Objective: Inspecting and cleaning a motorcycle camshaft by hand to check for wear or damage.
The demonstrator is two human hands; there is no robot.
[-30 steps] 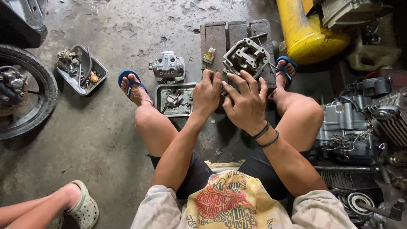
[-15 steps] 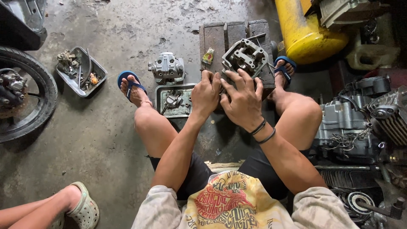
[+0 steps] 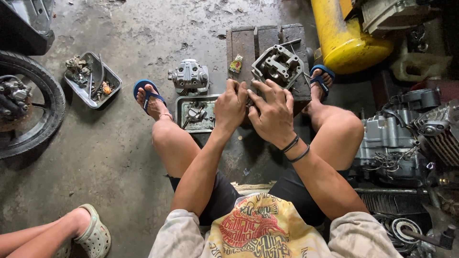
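The grey cast-metal engine cylinder head point(image 3: 279, 66) sits on a dark wooden block point(image 3: 253, 43) between the sandalled feet, both hands (left hand point(image 3: 230, 106), right hand point(image 3: 272, 113)) clenched at its near edge, apparently working a small fitting needing steady pressure.

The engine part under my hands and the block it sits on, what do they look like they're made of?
The engine part looks like cast metal, probably aluminium: dull grey, matte, with machined bores. Both hands, left hand and right hand, press on its near edge. The block looks like dark, stained wood with visible plank seams, though grime leaves it uncertain.
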